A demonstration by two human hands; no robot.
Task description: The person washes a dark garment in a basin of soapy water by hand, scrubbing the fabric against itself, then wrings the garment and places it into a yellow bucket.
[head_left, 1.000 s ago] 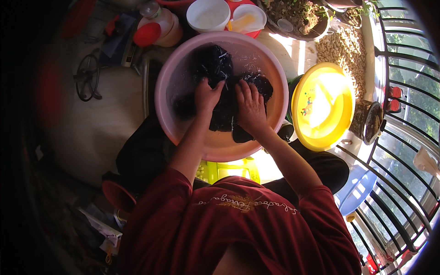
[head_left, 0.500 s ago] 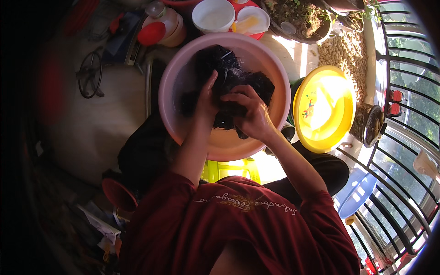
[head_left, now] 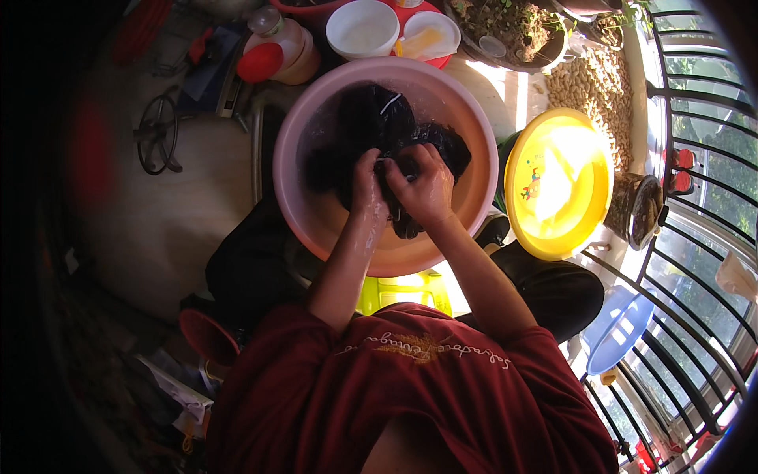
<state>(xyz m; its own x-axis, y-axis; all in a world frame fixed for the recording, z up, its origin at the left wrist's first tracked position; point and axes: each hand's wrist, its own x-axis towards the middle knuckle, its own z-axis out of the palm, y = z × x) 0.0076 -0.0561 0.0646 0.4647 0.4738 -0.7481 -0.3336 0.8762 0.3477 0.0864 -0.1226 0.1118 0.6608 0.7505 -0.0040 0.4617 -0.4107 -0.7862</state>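
So both bare hands are down in a big pink basin (head_left: 282, 170), close together around the middle of it. The left hand (head_left: 368, 188) has its fingers curled in and is grasping a bunched bit of dark cloth (head_left: 373, 117). The right hand (head_left: 428, 189) is just beside it, fingers bent over and gripping the same bundle, though I can't really make out the fingertips against all that black. The cloth sits in cloudy water inside the basin, spreading out to the far side and both left and right of the hands. The left forearm (head_left: 359, 249) has whitish, sudsy-looking streaks near the wrist.

Around it: a yellow basin (head_left: 557, 201) stands near the pink one on the right, with sun blasting into it, and a blue basin (head_left: 620, 330) is farther right and nearer the person. On the far side there's a white bowl (head_left: 362, 30), with a potted plant (head_left: 517, 39) off to its right. A lime-green stool (head_left: 407, 291) pokes out between the pink basin and the maroon shirt (head_left: 418, 371).
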